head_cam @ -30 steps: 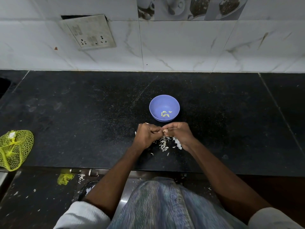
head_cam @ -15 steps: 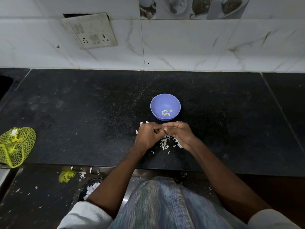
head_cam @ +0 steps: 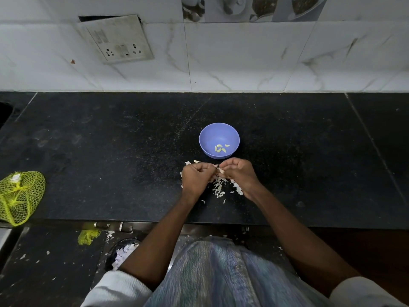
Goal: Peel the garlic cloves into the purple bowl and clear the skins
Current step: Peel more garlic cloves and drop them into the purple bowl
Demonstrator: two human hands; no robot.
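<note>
Nearest the camera, a striped blue shirt (head_cam: 212, 278) and two pale rolled sleeves fill the lower edge; both forearms reach forward over the black counter (head_cam: 99, 165). Below the counter edge: floor littered with white scraps, a bit of yellow netting (head_cam: 88, 236), a dark bin (head_cam: 120, 253) holding pale scraps.

Mid-counter: left hand (head_cam: 195, 177) and right hand (head_cam: 240, 172) meet fingertip to fingertip, both with fingers curled, pinching one small garlic clove (head_cam: 218, 168) between them. Clove largely hidden by the fingers; cannot tell how much skin is on it. Under and between the hands lies a loose pile of white skins (head_cam: 221, 185), some touching the right wrist.

Just beyond the hands, apart from them: purple bowl (head_cam: 208, 135), upright, with a few peeled cloves (head_cam: 221, 148) in its bottom.

Far left, at the counter's front edge: yellow mesh bag (head_cam: 20, 197).

Farthest: white marbled wall tiles (head_cam: 243, 58), a tilted socket plate (head_cam: 117, 38) at upper left.
</note>
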